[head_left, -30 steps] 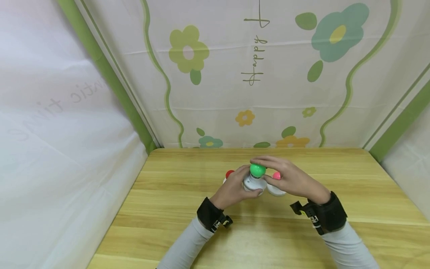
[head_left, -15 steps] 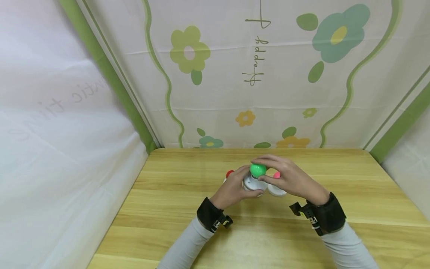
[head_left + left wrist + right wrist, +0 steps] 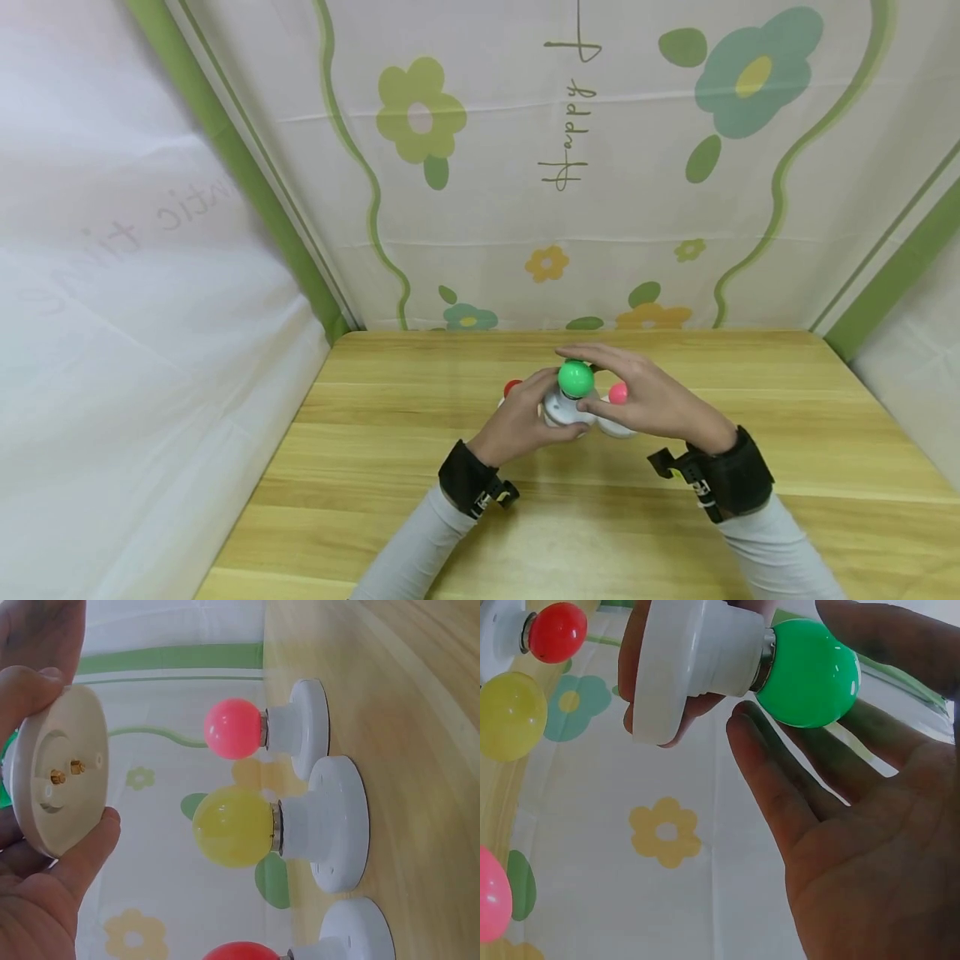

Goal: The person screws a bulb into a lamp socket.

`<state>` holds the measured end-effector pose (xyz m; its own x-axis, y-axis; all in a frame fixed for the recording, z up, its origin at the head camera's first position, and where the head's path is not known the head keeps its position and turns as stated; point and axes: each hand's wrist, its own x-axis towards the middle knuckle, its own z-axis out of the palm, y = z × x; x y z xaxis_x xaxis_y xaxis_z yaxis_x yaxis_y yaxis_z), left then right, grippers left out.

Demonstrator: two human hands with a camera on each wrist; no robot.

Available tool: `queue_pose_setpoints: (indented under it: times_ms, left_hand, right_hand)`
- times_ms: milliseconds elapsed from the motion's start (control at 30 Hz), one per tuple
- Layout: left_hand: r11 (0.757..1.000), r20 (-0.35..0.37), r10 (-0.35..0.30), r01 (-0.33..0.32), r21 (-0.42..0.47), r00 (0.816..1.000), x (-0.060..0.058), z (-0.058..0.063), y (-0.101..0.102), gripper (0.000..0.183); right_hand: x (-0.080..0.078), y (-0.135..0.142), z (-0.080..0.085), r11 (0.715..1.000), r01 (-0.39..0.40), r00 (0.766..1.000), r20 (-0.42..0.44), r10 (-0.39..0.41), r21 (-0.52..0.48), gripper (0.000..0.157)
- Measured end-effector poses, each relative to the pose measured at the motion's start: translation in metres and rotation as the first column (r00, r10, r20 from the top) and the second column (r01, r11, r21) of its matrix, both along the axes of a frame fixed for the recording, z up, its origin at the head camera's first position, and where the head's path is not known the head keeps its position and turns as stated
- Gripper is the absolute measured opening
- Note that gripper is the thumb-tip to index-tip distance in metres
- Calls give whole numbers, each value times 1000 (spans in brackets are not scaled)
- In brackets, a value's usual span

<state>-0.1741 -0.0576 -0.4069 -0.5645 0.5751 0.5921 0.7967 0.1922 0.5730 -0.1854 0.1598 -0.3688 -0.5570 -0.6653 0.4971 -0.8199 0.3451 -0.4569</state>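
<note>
My left hand (image 3: 521,421) grips a white round lamp holder (image 3: 64,769) by its rim, clear of the table. Its underside with two brass terminals faces the left wrist camera. A green light bulb (image 3: 810,673) sits in the holder's socket, its metal collar showing at the socket mouth. Around the bulb is my right hand (image 3: 645,396), fingers long and spread, with gaps beside the green globe. In the right wrist view some fingers pass behind and below the bulb, while another digit reaches in from the upper right.
On the wooden table (image 3: 360,467) stand white holders with a pink bulb (image 3: 234,729), a yellow bulb (image 3: 234,826) and a red bulb (image 3: 557,632). In the head view the hands largely hide this row. A flowered curtain (image 3: 480,208) hangs behind the table.
My right fingers have loosened and spread from the green bulb, so more of it shows. The left hand keeps the lamp holder in the same place.
</note>
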Motion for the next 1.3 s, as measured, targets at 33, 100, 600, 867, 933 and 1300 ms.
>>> queue_pose_setpoints:
  times_ms: [33,100,600,867,933,1300]
  left_hand:
    - [1000,-3,-3,3,1,1000,-1,-1,0,64]
    - [1000,-14,-12,12,2,1000,-4,-6,0,64]
    - [1000,4,-3,3,-18,1000,-15,-21,1,67]
    - [997,3,58,-58,-44,998,-19,-25,2,72]
    - [996,0,77,-77,-51,997,-19,-25,2,72]
    - [996,36,82,-81,-45,996,-21,-27,-2,63]
  right_hand:
    - [0,0,0,1000,-6,1000,7,6,-5,61]
    - [3,-3,4,1000,-12,1000,21,12,-18,57]
    - [-3,-2,-4,998,-1,994,-105,-5,-59,53]
    - [-4,-8,-5,995,43,979,-192,-60,-91,55]
    - [-4,-8,-6,994,58,979,-191,-74,-91,55]
    - [-9,-11,-11,991,91,982,-159,-106,-99,53]
